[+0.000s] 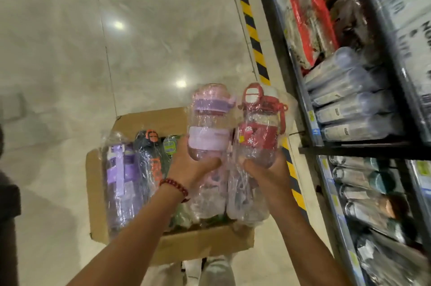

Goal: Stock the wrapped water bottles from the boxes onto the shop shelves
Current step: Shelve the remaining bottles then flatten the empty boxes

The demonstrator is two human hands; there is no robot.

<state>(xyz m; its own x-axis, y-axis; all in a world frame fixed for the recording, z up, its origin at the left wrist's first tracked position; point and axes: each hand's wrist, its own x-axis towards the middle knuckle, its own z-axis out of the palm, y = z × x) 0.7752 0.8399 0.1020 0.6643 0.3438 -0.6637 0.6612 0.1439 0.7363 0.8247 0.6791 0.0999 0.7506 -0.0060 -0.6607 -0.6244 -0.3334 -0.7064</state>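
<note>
We see a pink bottle (210,120) with a lilac band and a clear bottle (258,127) with red lid, red strap and a red band bearing white snowflakes. In the brown box (186,241) lie a purple bottle (121,176) and a black bottle (149,159) with orange trim. Our wrist wears a dark red bead bracelet (176,186). Yellow-and-black striped tape (250,27) crosses the pale marbled floor (70,41).

I am reaching both bare forearms forward; my left hand (191,166) and right hand (263,169) are curling side by side, thumbs pressing inward, each gripping.
</note>
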